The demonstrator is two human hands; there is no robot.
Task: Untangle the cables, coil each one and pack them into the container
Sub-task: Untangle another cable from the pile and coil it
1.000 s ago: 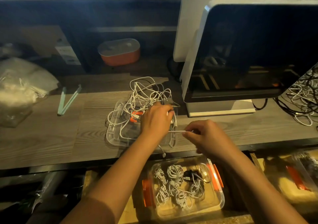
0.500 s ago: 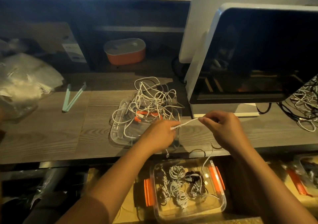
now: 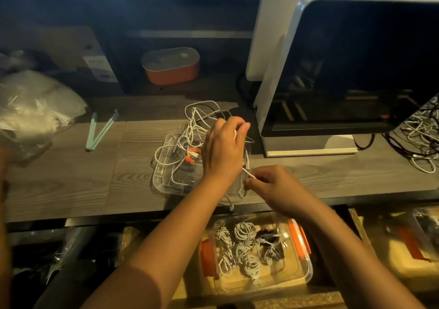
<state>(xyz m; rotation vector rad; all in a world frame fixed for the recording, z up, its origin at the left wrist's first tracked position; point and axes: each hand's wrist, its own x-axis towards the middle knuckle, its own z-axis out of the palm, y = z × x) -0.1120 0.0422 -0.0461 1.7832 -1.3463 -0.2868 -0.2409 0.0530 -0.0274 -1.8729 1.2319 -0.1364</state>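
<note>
A tangle of white cables (image 3: 197, 128) lies over a clear plastic lid (image 3: 166, 178) on the wooden desk. My left hand (image 3: 223, 149) is raised over the tangle, fingers closed around a white cable wound on it. My right hand (image 3: 268, 185) sits just right of it near the desk's front edge, pinching the same cable's free end (image 3: 248, 173). Below the desk, a clear container with orange clips (image 3: 301, 239) holds several coiled white cables (image 3: 242, 244) and a dark one.
A monitor (image 3: 351, 71) stands at the right on the desk, with another cable heap (image 3: 420, 137) beyond it. An orange box (image 3: 171, 68) sits on the back shelf. Green tweezers (image 3: 99, 130) and a plastic bag (image 3: 31, 109) lie at the left. Another container (image 3: 418, 244) is at lower right.
My left hand rose over the tangle with the cable wound on it. My right hand dropped from in front of the monitor base back toward the desk's front edge, still pinching the cable.
</note>
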